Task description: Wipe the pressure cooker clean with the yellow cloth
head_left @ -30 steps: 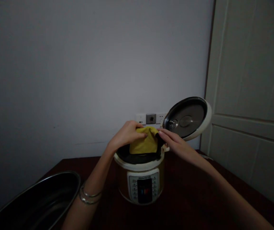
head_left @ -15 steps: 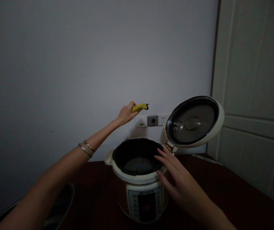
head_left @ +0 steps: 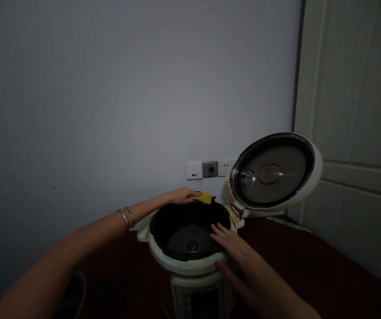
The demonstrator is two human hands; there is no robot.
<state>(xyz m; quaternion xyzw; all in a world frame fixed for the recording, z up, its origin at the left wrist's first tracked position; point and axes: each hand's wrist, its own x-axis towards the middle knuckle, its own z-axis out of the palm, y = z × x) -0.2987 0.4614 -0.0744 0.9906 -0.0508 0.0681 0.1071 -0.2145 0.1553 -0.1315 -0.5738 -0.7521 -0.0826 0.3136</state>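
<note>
Well, the left hand (head_left: 183,195) holds cloth (head_left: 205,197) at the open cooker's rim (head_left: 186,266).

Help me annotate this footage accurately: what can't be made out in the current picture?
Head view: control panel, cut off by the bottom edge, its markings too dim.
Head view: dark vessel, partly hidden by left forearm and bottom edge.
Head view: yellow cloth, partly covered by the left hand.

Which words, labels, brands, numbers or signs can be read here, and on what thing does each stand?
No text can be read.
Control panel of the cooker: too dark and blurred to read.
Left wall plate: any small marks are too faint to read.
Strip on the table: too blurred to read.
</note>
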